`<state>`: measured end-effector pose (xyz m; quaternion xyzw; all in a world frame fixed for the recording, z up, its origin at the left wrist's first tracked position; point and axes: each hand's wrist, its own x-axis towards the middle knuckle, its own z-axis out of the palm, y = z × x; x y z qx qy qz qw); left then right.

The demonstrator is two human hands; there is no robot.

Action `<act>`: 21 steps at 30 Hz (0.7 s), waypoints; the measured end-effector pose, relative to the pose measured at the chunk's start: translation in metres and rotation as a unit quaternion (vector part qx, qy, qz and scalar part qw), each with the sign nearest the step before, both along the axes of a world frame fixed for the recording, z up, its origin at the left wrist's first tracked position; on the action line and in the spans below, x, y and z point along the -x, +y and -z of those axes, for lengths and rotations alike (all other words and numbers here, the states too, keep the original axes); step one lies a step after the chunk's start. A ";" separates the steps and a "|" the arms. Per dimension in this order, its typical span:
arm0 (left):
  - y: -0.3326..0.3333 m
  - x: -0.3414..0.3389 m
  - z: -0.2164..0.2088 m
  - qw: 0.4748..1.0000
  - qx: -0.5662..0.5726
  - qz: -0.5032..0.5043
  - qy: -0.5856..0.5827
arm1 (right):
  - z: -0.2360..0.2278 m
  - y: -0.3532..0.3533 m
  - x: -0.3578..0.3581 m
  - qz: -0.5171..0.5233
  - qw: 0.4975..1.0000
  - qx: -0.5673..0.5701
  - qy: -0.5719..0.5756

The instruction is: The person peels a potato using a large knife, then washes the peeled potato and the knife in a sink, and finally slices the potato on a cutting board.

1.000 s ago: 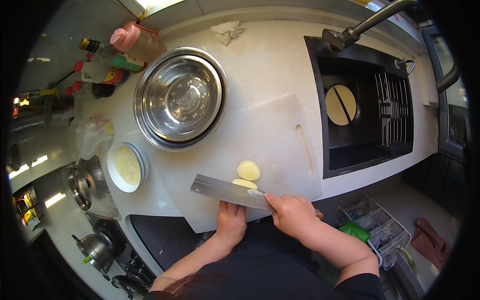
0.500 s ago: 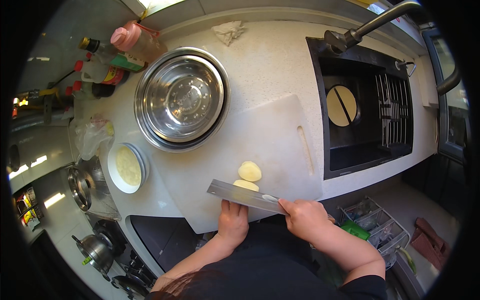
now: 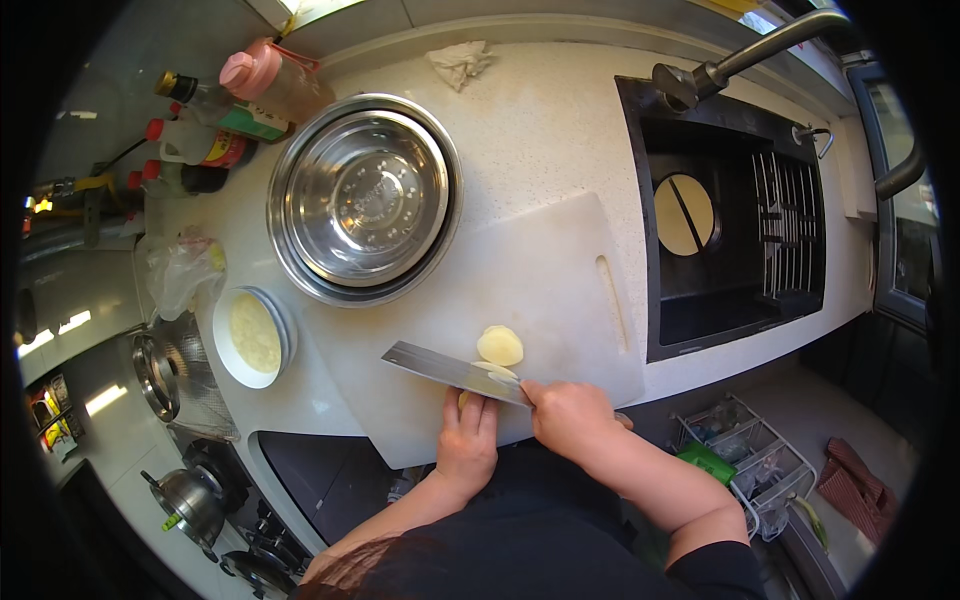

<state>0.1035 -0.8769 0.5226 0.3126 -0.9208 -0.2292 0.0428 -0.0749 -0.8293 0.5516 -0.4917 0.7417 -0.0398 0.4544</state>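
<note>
My right hand (image 3: 575,420) is wrapped round the handle of a broad kitchen knife (image 3: 440,368), its blade slanting across the near part of a pale cutting board (image 3: 400,400). Against the near side of the blade, my left hand (image 3: 467,448) has its fingers bent down onto a peeled potato; a sliver of yellow shows between the fingertips, and the blade and fingers hide most of it. Just beyond the blade lies a thin potato slice (image 3: 496,369), partly covered by it. A rounder pale potato piece (image 3: 500,345) rests behind that slice.
Nested steel bowls (image 3: 284,262) stand at the board's far left, and a white bowl (image 3: 285,325) with pale yellow contents sits left of the board. Several bottles (image 3: 225,115) line the back left. A black sink (image 3: 690,285) with a tap (image 3: 760,45) is at right.
The knife and my right hand have shifted left and slightly nearer. My left hand stays almost where it was, with a bit of potato now showing between its fingers.
</note>
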 end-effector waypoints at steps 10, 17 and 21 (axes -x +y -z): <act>-0.001 -0.006 0.002 0.999 -0.029 -0.001 0.029 | -0.008 0.016 -0.005 0.036 0.987 0.154 0.031; 0.002 -0.015 0.008 0.992 -0.109 -0.020 0.057 | -0.031 0.033 -0.004 0.022 0.989 0.135 0.059; -0.001 -0.009 0.003 0.997 -0.056 -0.015 0.053 | -0.028 0.035 -0.003 0.033 0.988 0.141 0.051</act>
